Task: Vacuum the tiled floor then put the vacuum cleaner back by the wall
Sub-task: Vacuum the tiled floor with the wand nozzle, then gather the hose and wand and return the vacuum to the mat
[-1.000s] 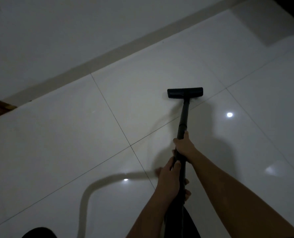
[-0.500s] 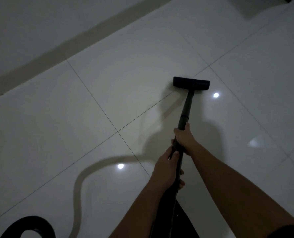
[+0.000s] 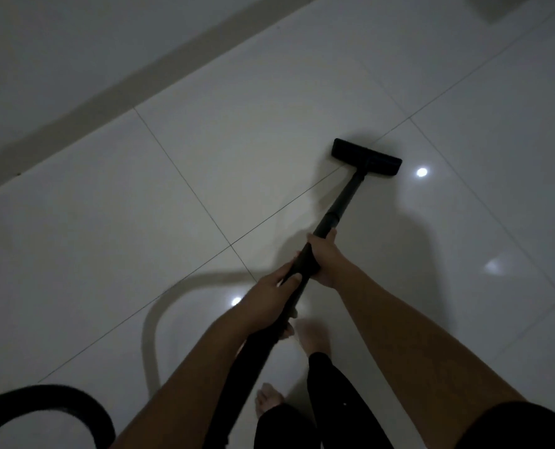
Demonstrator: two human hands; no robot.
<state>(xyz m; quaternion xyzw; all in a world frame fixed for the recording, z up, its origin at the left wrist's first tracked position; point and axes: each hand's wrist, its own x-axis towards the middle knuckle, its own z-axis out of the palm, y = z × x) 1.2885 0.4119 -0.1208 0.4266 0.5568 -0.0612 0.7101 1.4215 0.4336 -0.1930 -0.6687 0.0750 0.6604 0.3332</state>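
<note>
The black floor head (image 3: 366,156) of the vacuum cleaner lies flat on the pale tiled floor (image 3: 237,163), straddling a grout line. Its dark wand (image 3: 341,205) slants back toward the person. The right hand (image 3: 326,257) is wrapped tight around the wand; just behind it the left hand (image 3: 269,303) is closed on the same tube. A black hose (image 3: 59,400) loops at lower left. Bare feet (image 3: 313,335) stand below the hands.

Both arms reach forward; the right hand (image 3: 323,257) is clenched ahead of the left hand (image 3: 271,301), both wrapped round the wand (image 3: 341,205).
</note>
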